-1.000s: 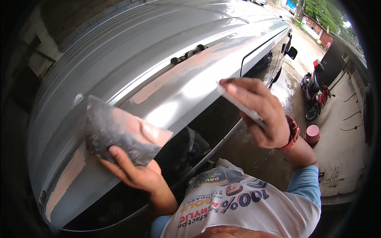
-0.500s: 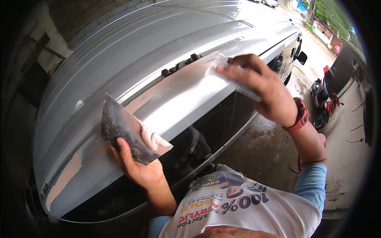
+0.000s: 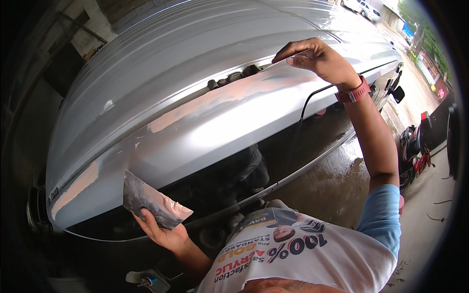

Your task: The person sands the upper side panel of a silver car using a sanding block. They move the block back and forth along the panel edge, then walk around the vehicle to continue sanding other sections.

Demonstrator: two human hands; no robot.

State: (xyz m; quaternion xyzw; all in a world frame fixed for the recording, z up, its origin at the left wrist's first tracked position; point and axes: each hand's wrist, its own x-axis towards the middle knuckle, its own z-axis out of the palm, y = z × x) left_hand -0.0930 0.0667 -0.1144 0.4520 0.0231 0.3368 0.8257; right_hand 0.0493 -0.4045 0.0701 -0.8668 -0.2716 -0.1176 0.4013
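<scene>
My left hand [image 3: 163, 235] grips a flat mixing board [image 3: 142, 195] from below, thumb on top. The board is smeared dark grey, with a mound of pink body filler [image 3: 175, 208] at its right end. Over the far right of the silver van's upper side panel, my right hand [image 3: 328, 62] pinches a thin spreader [image 3: 283, 62], seen nearly edge-on. Its lower edge is at the panel; whether it touches cannot be made out. A long uneven strip of pink filler [image 3: 195, 108] runs along the panel, and a separate pink patch [image 3: 75, 188] lies near the left corner.
Black fittings [image 3: 234, 76] sit in the groove beside the ribbed roof [image 3: 161, 53]. Below the panel is a dark window [image 3: 210, 183]. A red and black motorcycle [image 3: 414, 151] stands at right. A light container [image 3: 146, 279] with items is low at left.
My right hand has moved up and to the right with the spreader, which is now turned edge-on. My left hand has lowered the board away from the panel. The view has shifted somewhat.
</scene>
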